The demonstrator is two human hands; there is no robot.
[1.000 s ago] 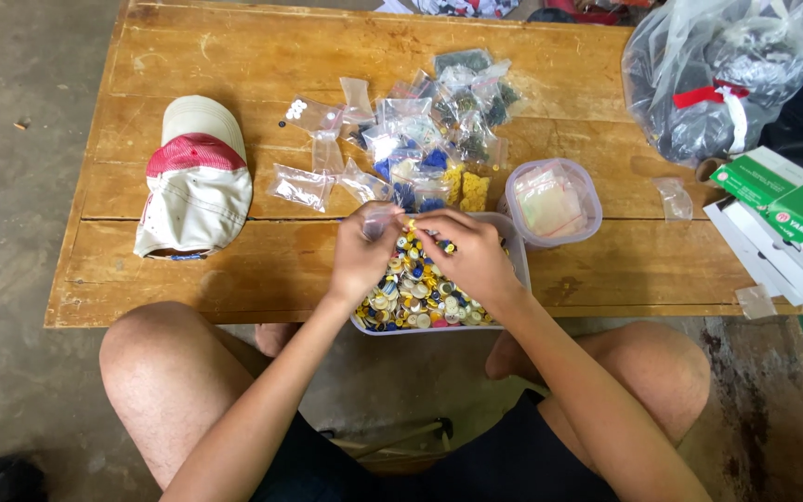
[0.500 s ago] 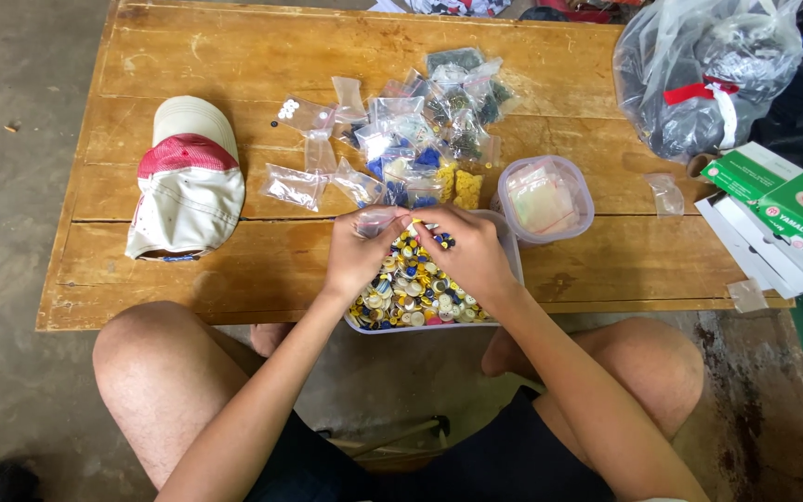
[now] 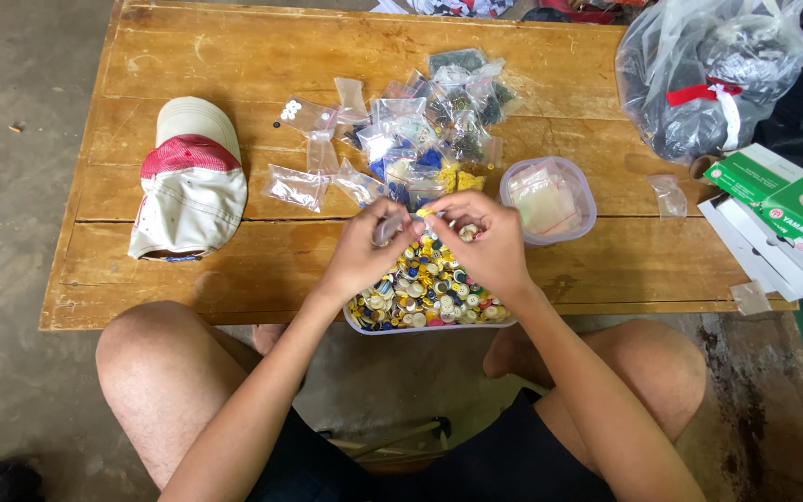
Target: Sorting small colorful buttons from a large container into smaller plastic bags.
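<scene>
Wooden table [image 3: 234,270]: bare planks, and both hands meet over its near edge.
Left hand [image 3: 364,251]: fingers pinched on a small clear bag [image 3: 388,229].
Right hand [image 3: 485,244]: curled, fingertips nipping a yellow button [image 3: 426,213] right at the bag's mouth.
Tray of buttons [image 3: 420,293]: directly under the hands, heaped with mixed colours.
Filled bags [image 3: 420,130]: piled just beyond.
Cap [image 3: 190,181]: far left.
Lidded tub [image 3: 547,199]: just right.

A low desk [image 3: 234,56] of worn wooden planks is standing on a grey concrete floor [image 3: 11,186], its boards running left to right. Even daylight is falling across the wood. At the near right, the floor is showing dark, damp-looking stains [image 3: 745,409] beside the desk's edge.
</scene>
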